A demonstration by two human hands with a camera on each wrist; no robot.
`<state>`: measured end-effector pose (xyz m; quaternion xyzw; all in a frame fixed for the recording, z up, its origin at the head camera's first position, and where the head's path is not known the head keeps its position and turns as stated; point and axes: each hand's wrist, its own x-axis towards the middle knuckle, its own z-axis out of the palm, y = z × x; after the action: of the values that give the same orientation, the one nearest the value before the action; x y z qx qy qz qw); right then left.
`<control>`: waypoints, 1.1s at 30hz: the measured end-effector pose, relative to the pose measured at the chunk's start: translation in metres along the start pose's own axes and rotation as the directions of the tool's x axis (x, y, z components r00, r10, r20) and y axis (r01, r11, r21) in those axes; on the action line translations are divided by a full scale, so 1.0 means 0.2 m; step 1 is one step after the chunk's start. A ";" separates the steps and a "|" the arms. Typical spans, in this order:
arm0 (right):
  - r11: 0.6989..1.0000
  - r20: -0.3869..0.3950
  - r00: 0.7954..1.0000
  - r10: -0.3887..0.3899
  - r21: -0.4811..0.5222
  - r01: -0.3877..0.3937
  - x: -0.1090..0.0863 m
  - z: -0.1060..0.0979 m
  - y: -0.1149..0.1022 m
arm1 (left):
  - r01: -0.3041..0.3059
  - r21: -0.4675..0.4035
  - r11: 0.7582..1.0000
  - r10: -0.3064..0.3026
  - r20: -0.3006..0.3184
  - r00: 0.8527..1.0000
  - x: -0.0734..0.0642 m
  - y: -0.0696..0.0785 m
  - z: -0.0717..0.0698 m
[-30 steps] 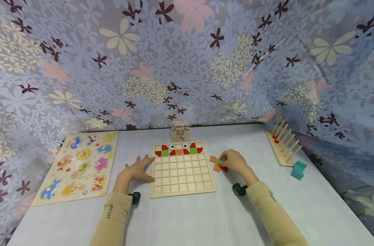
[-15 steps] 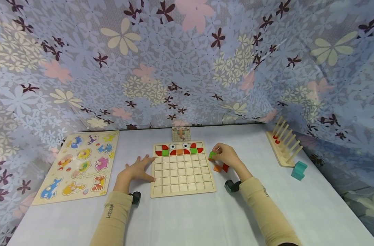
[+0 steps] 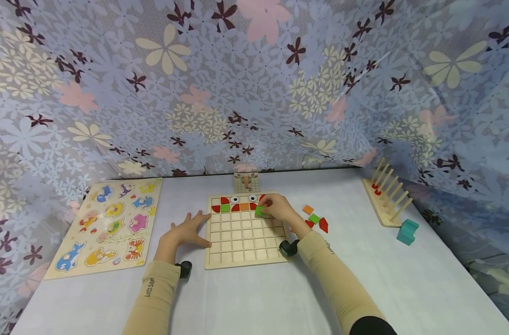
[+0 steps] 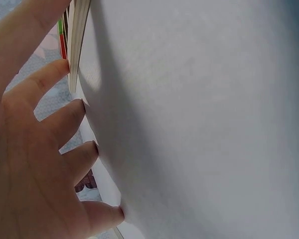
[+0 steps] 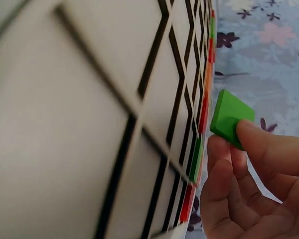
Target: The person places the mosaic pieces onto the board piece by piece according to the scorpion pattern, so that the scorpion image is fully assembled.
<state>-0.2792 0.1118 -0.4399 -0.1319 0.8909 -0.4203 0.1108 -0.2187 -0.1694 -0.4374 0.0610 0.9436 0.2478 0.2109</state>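
In the head view, a wooden grid board lies mid-table, with red, green, orange and eye tiles filling squares in its two far rows. My right hand pinches a green square tile between thumb and fingers, over the board's far right part. In the right wrist view the tile is tilted and apart from the grid. My left hand has its fingers spread, with thumb and index finger touching the board's left edge. The left wrist view shows its other fingertips down on the white table surface.
Right of the board lie loose tiles: an orange square, a green square and red pieces. A small pattern card is behind the board. An animal puzzle lies left; a peg rack and teal block stand right.
My right hand has taken a green tile from the loose pieces and moved left with it over the board. Loose tiles beside the board have shifted. My left hand has stayed in place.
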 end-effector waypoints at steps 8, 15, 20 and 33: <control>0.978 0.013 1.000 -0.026 -0.205 0.028 0.06 0.06 -0.04 | 0.004 -0.011 1.000 -0.004 -0.002 1.000 0.00 -0.01 0.00; 0.939 0.019 1.000 -0.023 -0.342 0.028 0.07 0.07 -0.06 | 0.015 -0.007 1.000 -0.015 -0.004 1.000 0.00 0.00 0.00; 0.920 0.038 0.999 0.009 -0.392 0.006 0.07 0.07 -0.07 | 0.018 -0.008 1.000 -0.018 -0.003 1.000 0.00 0.00 0.00; 0.968 -0.026 1.000 -0.005 -0.251 -0.002 -0.04 -0.01 0.00 | 0.024 -0.004 1.000 -0.024 -0.001 1.000 0.00 0.00 0.01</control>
<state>-0.2715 0.1161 -0.4383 -0.1401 0.9382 -0.3059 0.0812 -0.2186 -0.1689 -0.4401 0.0489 0.9439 0.2471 0.2133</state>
